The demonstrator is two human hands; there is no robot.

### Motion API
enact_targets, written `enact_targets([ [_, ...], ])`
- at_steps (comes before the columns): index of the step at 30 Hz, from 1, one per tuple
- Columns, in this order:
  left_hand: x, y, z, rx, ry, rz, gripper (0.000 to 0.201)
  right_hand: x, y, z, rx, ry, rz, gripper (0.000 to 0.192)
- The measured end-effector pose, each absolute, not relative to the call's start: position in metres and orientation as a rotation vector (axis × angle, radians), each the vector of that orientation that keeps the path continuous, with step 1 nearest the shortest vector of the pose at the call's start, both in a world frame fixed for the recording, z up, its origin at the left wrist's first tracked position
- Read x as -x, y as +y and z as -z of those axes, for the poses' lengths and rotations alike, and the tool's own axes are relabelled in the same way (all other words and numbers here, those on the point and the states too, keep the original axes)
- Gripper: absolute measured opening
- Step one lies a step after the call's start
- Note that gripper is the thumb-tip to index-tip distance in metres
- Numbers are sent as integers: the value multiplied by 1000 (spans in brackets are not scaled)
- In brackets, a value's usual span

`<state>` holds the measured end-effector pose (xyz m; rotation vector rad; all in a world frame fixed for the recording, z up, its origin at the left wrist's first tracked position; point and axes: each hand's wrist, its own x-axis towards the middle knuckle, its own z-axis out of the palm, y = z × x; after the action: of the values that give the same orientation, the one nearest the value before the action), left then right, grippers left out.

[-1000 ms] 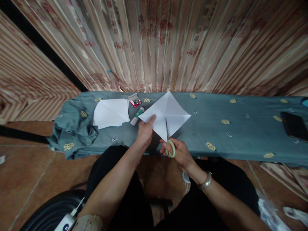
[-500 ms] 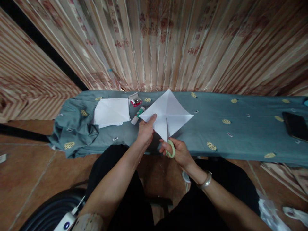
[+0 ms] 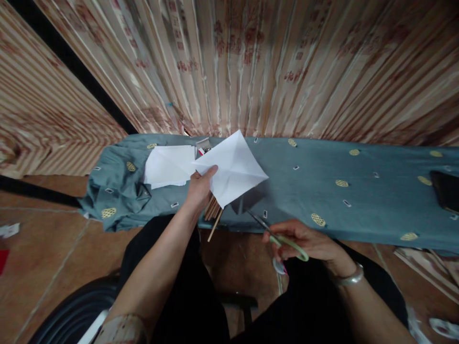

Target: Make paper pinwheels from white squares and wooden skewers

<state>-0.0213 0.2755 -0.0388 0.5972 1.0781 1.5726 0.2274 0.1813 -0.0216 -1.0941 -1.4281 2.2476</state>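
Note:
My left hand [image 3: 199,191] pinches the left corner of a creased white paper square [image 3: 233,167], lifted a little above the teal cloth on the narrow table [image 3: 322,191]. Under that hand several thin wooden sticks [image 3: 214,214] poke out over the table's front edge. My right hand [image 3: 304,241] holds green-handled scissors [image 3: 276,234] low at the table's near edge, blades pointing up-left, apart from the paper. A silver bracelet sits on my right wrist.
A stack of white paper [image 3: 168,165] lies left of the held sheet, with a small box [image 3: 202,145] behind it. A black phone [image 3: 446,190] rests at the far right. Striped curtains hang behind the table. The cloth bunches at the left end [image 3: 114,191].
The scissors have come out of the paper and dropped down-right to the table's edge. My left hand has carried the sheet left and up; the sticks now show beneath it.

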Motion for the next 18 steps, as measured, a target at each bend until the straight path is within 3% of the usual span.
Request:
enact_targets([
  [2, 24, 272, 40, -636, 1117, -1503, 35, -243, 186, 19, 1118, -1352, -2040, 52],
  [7, 16, 259, 45, -782, 1131, -1186, 35, -246, 206, 28, 1341, -1089, -1114, 49],
  [14, 2, 254, 50, -866, 1084, -906, 32, -227, 218, 43, 1319, -1113, -1258, 48],
  [18, -1, 257, 49, -798, 970, -958, 46, -224, 225, 45, 1303, -994, -1162, 43],
])
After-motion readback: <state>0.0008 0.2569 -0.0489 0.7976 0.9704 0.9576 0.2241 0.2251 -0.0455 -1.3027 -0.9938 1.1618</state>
